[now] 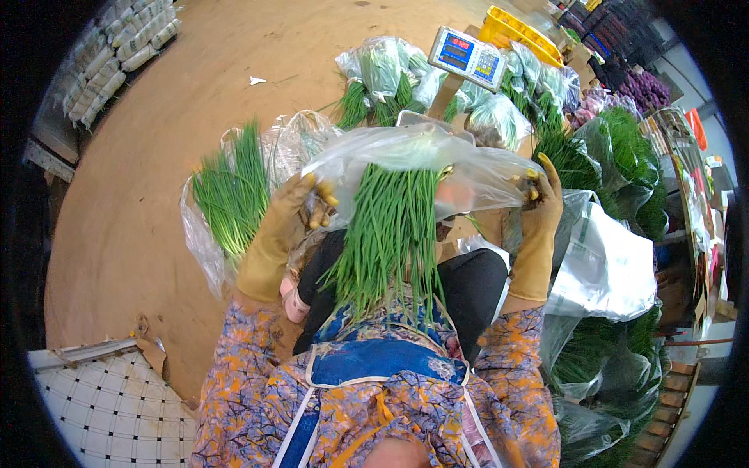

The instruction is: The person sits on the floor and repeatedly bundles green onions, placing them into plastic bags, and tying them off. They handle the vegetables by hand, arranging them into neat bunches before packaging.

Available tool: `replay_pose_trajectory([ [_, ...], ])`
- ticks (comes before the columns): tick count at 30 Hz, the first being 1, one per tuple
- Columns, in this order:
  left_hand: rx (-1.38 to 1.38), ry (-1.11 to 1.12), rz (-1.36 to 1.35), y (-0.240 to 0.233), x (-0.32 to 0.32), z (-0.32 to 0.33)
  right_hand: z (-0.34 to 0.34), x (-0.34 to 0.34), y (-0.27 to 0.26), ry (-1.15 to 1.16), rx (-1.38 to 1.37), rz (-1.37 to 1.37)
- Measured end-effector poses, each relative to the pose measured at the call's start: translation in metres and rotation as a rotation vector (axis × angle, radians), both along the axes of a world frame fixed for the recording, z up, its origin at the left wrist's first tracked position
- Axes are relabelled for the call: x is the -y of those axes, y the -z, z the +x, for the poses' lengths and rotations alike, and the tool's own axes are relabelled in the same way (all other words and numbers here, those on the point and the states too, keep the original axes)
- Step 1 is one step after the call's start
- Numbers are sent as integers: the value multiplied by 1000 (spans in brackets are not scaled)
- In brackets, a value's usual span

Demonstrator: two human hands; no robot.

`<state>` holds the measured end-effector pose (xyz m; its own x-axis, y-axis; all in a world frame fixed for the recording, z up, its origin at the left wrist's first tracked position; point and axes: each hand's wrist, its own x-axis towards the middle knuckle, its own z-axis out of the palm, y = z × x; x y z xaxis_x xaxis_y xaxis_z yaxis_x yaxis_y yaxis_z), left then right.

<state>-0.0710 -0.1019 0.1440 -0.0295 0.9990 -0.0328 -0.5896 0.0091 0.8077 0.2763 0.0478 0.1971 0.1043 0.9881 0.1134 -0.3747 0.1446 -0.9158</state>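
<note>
A clear plastic bag point(409, 143) is stretched sideways between my two gloved hands. My left hand point(298, 205), in a tan rubber glove, grips one side of it, and my right hand point(539, 193), gloved alike, holds the opposite side. Between them a bunch of green chives or scallions point(386, 234) hangs toward my lap, its upper end covered by the bag. The tips lie over my blue patterned apron point(380, 360). Beside my left hand another green bunch point(234, 187) stands in an open plastic bag point(202, 251).
Ahead stands a digital scale display point(468, 58) on a post, among bagged green bunches point(380, 76) and a yellow crate point(521, 35). More bagged greens point(603, 357) and a white plastic sheet point(608, 257) lie right. Stacked sacks point(123, 52) are far left; a tiled panel point(117, 403) is lower left.
</note>
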Motion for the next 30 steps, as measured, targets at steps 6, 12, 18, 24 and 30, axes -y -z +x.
replay_pose_trajectory([
  [6,-381,41,-242,-27,7,-14,33,17,57,-66,347,-206],
  [12,-480,77,-212,-46,9,12,-23,38,18,-125,217,-10],
  [18,-397,141,-252,-48,20,26,-155,76,91,-899,867,34],
  [24,-99,-231,-235,-26,55,-30,-169,93,165,-942,1456,324],
  [30,-112,-138,-110,-42,25,1,-137,72,80,-764,706,-133],
])
